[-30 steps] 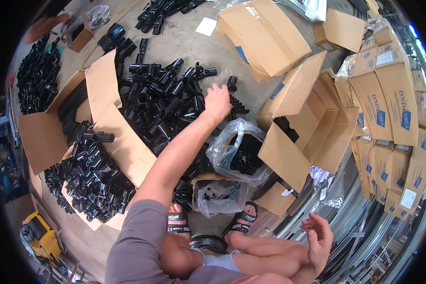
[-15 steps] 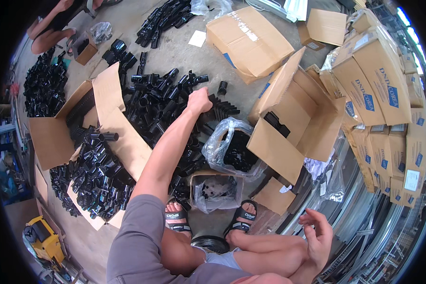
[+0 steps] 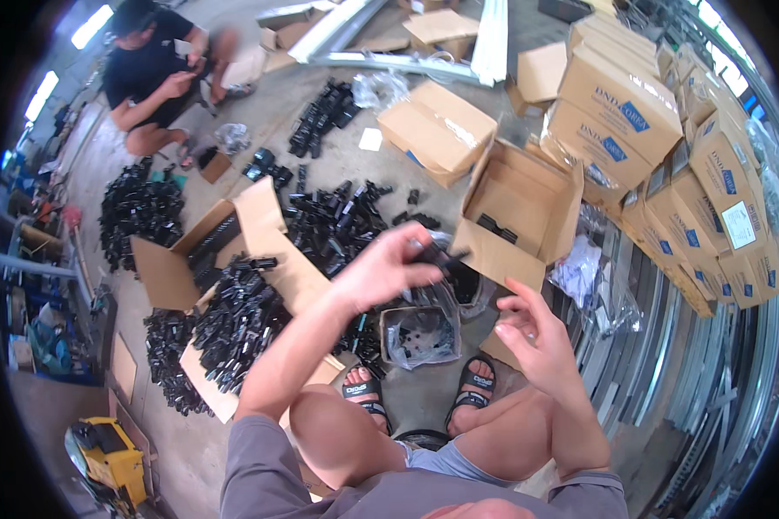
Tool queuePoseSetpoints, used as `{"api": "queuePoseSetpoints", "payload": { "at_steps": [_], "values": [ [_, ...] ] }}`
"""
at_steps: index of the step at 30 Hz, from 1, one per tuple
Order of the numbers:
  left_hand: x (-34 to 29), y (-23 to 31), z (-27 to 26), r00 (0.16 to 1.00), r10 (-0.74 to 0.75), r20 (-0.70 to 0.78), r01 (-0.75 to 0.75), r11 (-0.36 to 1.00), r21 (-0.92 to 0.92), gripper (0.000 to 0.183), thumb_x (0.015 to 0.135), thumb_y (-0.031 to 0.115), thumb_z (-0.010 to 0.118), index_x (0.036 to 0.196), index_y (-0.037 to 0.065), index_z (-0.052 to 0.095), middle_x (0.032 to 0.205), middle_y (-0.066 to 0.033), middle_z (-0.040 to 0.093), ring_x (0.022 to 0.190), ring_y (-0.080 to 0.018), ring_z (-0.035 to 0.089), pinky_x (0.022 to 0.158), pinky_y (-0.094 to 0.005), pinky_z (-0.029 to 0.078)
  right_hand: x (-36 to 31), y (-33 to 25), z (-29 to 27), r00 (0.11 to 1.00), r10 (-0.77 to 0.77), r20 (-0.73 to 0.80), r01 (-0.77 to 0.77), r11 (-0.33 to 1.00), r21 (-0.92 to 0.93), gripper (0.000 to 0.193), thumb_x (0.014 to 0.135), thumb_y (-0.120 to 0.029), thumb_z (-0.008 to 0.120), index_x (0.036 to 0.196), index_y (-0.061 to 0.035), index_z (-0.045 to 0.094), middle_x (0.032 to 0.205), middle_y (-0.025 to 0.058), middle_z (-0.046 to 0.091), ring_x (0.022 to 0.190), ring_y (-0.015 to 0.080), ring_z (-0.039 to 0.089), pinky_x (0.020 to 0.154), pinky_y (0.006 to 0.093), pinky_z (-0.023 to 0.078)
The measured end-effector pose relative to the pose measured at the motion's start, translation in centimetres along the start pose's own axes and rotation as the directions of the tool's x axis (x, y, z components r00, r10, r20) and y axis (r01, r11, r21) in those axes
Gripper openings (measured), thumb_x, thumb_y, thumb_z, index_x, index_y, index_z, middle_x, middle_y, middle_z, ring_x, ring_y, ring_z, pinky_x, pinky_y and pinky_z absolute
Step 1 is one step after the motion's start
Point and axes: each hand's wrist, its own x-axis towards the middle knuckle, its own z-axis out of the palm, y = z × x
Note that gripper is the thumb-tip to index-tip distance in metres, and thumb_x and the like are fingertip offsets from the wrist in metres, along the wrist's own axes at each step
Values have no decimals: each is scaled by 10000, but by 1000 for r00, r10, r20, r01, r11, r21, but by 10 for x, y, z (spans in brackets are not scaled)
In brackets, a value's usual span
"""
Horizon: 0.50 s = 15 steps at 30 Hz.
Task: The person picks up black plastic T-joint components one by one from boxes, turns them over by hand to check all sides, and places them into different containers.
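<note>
The left hand is up in the middle, and its fingers are bent in around a black piece. The thumb is on one side and the other fingers are on the far side, so the gap is only as wide as the piece. The piece is a bit blurry, so I cannot tell its exact shape. It is up in the air, in front of a clear plastic bag with black bits in it. The right hand is lower and more to the right, near the flap of an open brown box. Its fingers are curved and loosely open, with a gap from the thumb, and I see nothing in them. I cannot tell if a fingertip touches the flap. Inside that box are a few black parts. A small box lined with plastic sits on the floor just below the left hand, with little dark bits in it. A big messy pile of black parts is past the left arm. More parts are heaped by another open box on the left. Beyond the big pile is a shut box. Many boxes are stacked on the right, and long metal bars lie below them. Another person sits at the top left.
</note>
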Motion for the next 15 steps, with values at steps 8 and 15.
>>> {"api": "queuePoseSetpoints", "payload": {
  "at_steps": [8,15],
  "values": [
    [-86,12,91,995,93,-21,-94,994,-63,218,858,34,753,1022,48,610,989,-28,677,924,-92,634,822,-262,523,-17,-5,28,996,-61,61,44,966,254,281,968,-129,635,1195,37,639,1042,89,687,931,101,632,772,242,527],
    [-99,6,72,985,65,-161,-114,942,-316,241,896,121,731,1122,49,684,966,-27,716,859,-90,664,721,-248,523,6,-31,47,974,-223,30,207,943,262,261,946,-64,625,1178,55,637,964,118,714,850,138,680,760,271,534]
  ]
}}
